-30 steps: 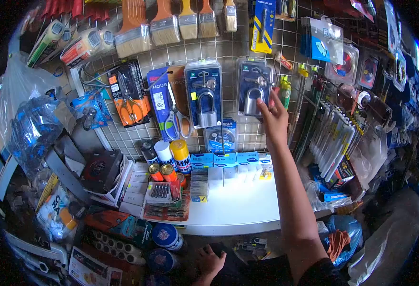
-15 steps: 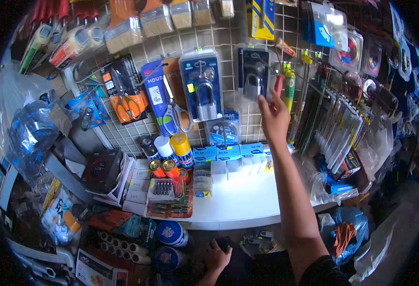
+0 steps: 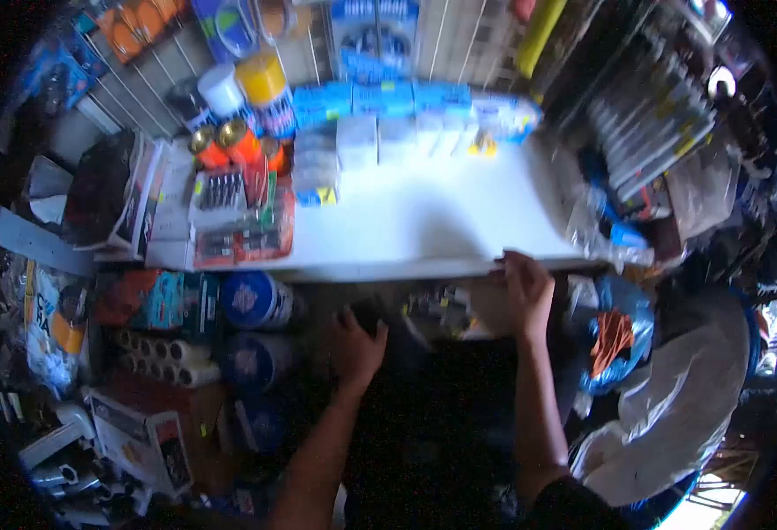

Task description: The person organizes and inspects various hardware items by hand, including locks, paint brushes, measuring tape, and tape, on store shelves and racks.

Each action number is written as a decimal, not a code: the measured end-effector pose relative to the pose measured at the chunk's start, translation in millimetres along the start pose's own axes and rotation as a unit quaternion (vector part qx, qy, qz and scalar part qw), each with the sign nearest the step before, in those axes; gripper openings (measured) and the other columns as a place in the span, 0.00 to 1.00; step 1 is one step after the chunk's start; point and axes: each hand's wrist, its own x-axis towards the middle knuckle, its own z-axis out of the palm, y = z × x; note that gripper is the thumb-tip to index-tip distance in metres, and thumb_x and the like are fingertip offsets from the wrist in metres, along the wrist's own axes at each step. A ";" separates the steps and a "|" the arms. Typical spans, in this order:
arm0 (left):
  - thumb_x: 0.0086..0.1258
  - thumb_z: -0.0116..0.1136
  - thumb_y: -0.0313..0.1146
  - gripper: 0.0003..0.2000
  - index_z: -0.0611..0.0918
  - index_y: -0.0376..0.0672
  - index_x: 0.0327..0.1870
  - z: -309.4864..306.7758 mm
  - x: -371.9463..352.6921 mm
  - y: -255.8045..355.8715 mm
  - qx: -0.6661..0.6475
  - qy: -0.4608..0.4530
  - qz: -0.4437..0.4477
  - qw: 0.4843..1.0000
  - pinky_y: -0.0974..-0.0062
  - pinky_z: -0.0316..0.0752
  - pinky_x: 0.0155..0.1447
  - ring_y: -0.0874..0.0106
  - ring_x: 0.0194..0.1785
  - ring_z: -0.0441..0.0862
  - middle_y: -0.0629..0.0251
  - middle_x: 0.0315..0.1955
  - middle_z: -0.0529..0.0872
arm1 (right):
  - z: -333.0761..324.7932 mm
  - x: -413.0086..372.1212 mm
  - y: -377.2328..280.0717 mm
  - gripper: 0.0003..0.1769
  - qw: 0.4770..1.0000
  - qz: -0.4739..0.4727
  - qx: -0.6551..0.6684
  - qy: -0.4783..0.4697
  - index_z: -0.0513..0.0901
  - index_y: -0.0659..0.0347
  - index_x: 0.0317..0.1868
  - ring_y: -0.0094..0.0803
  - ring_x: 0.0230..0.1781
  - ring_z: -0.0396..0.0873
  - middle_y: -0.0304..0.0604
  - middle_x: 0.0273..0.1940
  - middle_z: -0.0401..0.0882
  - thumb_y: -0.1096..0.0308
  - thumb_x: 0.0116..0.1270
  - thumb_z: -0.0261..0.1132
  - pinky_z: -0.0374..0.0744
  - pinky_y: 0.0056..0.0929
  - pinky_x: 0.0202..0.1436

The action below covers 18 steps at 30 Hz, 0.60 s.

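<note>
My left hand (image 3: 358,344) is low in front of the shelf, its fingers curled round a small black object (image 3: 372,314) whose kind I cannot make out. Just below the front edge of the white shelf (image 3: 388,230), my right hand (image 3: 527,287) hangs with loosely bent fingers apart and nothing visible in them. Between the two hands, lower down, lie several small metal padlocks (image 3: 441,306), blurred.
Spray cans (image 3: 265,93), blue boxes (image 3: 384,99) and packs of bits (image 3: 225,190) stand along the shelf. Blue-and-white tubs (image 3: 256,300) are at the lower left. A blue plastic bag (image 3: 640,331) with an orange cloth (image 3: 614,340) sits to the right.
My right hand has come down from the hanging padlock pack to the shelf's front edge. The view has tilted downward, and both forearms now show.
</note>
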 end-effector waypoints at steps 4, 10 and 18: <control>0.64 0.66 0.54 0.42 0.66 0.32 0.72 42.8 7.6 -22.3 -0.026 0.103 0.073 0.992 0.51 0.74 0.66 0.44 0.64 0.74 0.39 0.63 0.73 | 13.5 38.1 -120.7 0.24 0.974 -0.199 0.096 -0.057 0.76 0.70 0.67 0.38 0.56 0.85 0.54 0.62 0.81 0.82 0.72 0.59 0.83 0.33 0.56; 0.65 0.64 0.54 0.40 0.68 0.34 0.71 10.3 -6.5 -4.2 0.018 0.060 0.021 0.998 0.51 0.74 0.65 0.45 0.65 0.74 0.40 0.64 0.72 | 77.1 146.7 -273.3 0.41 0.890 -0.455 0.006 0.039 0.60 0.64 0.79 0.48 0.55 0.86 0.65 0.76 0.61 0.78 0.67 0.65 0.87 0.38 0.50; 0.69 0.59 0.58 0.39 0.68 0.36 0.72 15.4 -5.0 -9.1 0.057 0.062 0.029 0.996 0.45 0.70 0.67 0.44 0.67 0.71 0.41 0.66 0.70 | 122.2 186.3 -308.5 0.48 0.908 -0.329 -0.236 0.108 0.61 0.56 0.78 0.68 0.42 0.85 0.72 0.79 0.39 0.67 0.57 0.71 0.85 0.53 0.47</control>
